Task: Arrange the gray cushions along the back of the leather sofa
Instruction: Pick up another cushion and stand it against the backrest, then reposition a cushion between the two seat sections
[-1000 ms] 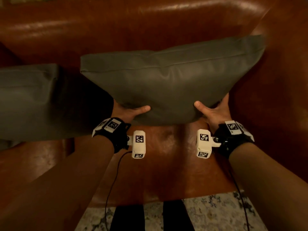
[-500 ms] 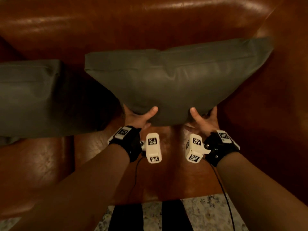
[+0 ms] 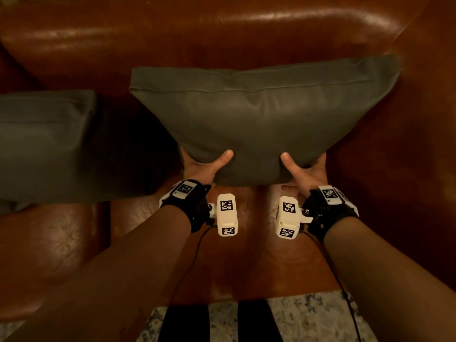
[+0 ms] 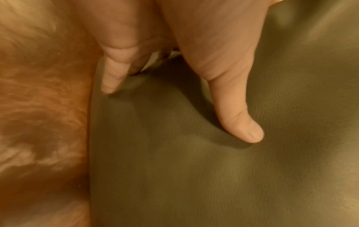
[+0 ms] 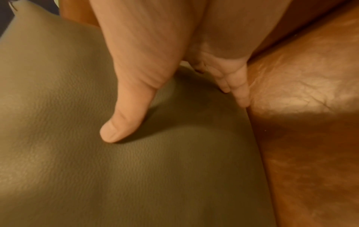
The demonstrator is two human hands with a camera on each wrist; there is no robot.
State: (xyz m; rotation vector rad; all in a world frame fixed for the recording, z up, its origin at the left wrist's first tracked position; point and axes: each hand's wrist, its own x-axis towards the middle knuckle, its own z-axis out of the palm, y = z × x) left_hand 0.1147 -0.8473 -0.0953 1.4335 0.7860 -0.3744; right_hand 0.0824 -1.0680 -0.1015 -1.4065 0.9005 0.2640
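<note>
Gray leather-look fabric is what I have to manage, and it reads as smooth and a little slick. Starting at the far left, a second gray cushion [image 3: 47,144] already leans against the backrest of the leather sofa [image 3: 222,28], partly cut off by the frame edge. A dark gap separates it from the one I am handling.

Next comes my left hand [image 3: 202,166], gripping the lower left part of the held gray cushion [image 3: 259,114]: thumb pressed into the front face, fingers tucked behind and underneath. The left wrist view shows the thumb denting the cover, so the filling is soft and gives easily. The cushion stands upright above the seat, its top edge close to the backrest, though I cannot tell whether it touches. Its upper corners sag outward, wider than the base where I squeeze it, so I judge it floppy rather than stiff, and light enough for two hands at the bottom.

Further right, my right hand [image 3: 303,169] mirrors the left, thumb on the front, fingers curled behind, near the brown armrest side in the right wrist view.

Holding low lets the top flop, I think. A grip nearer the side seams or corners would steer it better, and the smooth skin may slide unless the thumbs keep pressing in.
</note>
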